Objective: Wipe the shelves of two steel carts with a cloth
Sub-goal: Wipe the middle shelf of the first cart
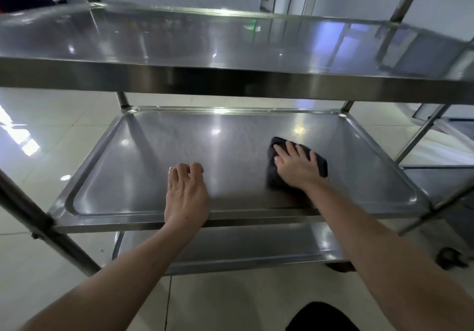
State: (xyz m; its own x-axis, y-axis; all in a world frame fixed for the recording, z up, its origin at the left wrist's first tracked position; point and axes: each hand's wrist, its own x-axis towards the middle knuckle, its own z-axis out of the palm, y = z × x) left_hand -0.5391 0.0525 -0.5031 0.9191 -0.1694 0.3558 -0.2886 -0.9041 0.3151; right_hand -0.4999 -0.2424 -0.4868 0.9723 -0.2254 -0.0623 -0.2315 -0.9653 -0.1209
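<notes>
Both forearms reach under the top shelf (230, 48), which overhangs my view. My right hand (297, 166) presses flat, fingers spread, on the dark cloth (322, 162) on the middle shelf (179, 146); my left hand (186, 192), fingers curled, rests empty near its front rim. A second cart (441, 177) stands right.

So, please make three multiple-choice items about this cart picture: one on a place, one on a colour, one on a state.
1. Where does the cloth lie?
A. top shelf
B. middle shelf
C. floor

2. What colour is the cloth?
A. white
B. yellow
C. dark grey

3. How is the right hand?
A. flat on the cloth
B. gripping a cart post
C. hanging free

Key: 1 B, it lies on the middle shelf, right part. 2 C, it looks dark grey. 3 A, straight fingers press it; the left hand rests near the front rim.
</notes>
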